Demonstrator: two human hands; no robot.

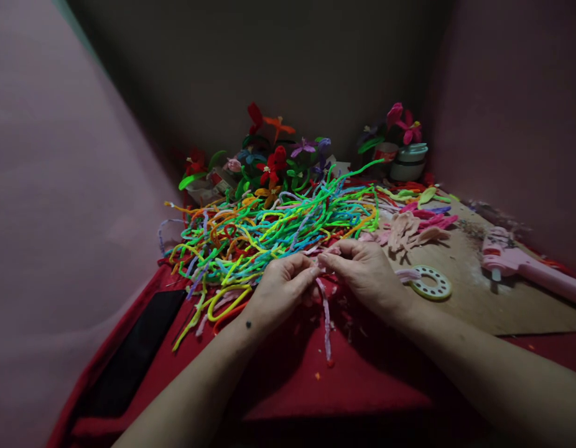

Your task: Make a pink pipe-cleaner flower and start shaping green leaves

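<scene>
Red cloth [288,392] beneath left hand [283,287] and right hand [367,274], fingertips tight on pinkish stem [327,320]

a small craft corner — heaped pipe cleaners [269,230], fuzzy flowers [272,167] and a pink glue gun [525,266] show it.

Over on the left, a flat black slab [134,354] lies on the red-draped bench [362,389]. To the right I see a brown board [460,316] with a pink glue gun [525,264] and a round, pierced disc [433,295]. Fuzzy red, orange and purple flowers [273,165] crowd the back; a pale jar [408,164] stands back there too.
</scene>
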